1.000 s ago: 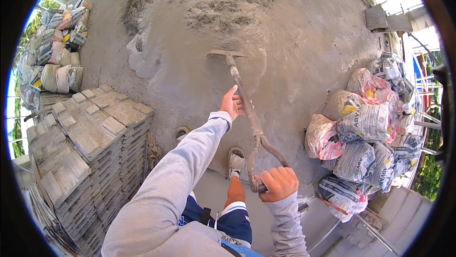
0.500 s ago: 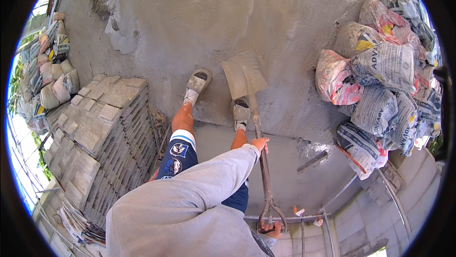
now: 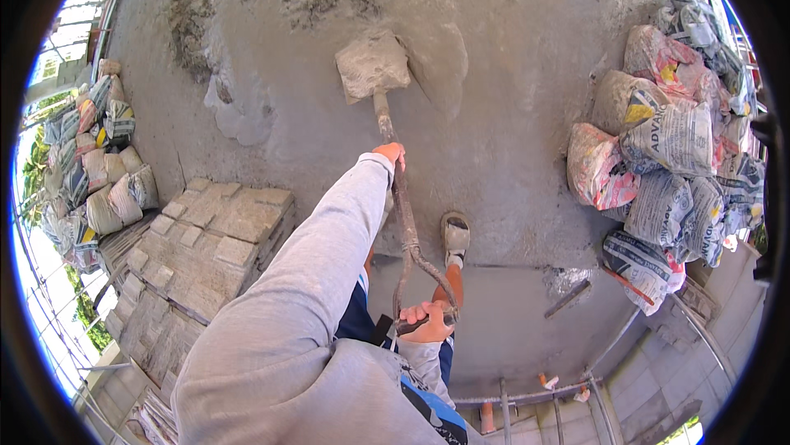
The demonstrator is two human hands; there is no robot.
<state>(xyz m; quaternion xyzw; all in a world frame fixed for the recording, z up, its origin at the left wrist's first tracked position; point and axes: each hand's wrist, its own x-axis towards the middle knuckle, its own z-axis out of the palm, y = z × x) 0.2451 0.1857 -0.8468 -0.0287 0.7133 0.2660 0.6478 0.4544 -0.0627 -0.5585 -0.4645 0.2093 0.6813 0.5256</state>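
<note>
A long shovel [image 3: 403,213] with a rust-brown shaft reaches away from me over wet cement mix [image 3: 444,25]. On its blade sits a heap of grey mix [image 3: 372,65]. My left hand [image 3: 391,155] is closed round the shaft, a little behind the blade. Nearer my body, my right hand [image 3: 428,322] wraps the crossbar of the D-shaped handle. Both arms wear grey sleeves. One of my feet, in a muddy slipper [image 3: 455,235], shows right of the shaft; my left arm mostly hides the other leg.
At the left stands a stack of concrete blocks [image 3: 206,239], with filled sacks [image 3: 115,190] beyond it. More filled sacks [image 3: 671,157] are piled at the right. A short bar [image 3: 568,298] lies on the lower grey surface, and metal rails [image 3: 527,398] run along the near edge.
The shovel blade has moved forward and left, away from my feet, and now carries a heap of mix. Both hands have moved forward with it, still gripping the shovel.
</note>
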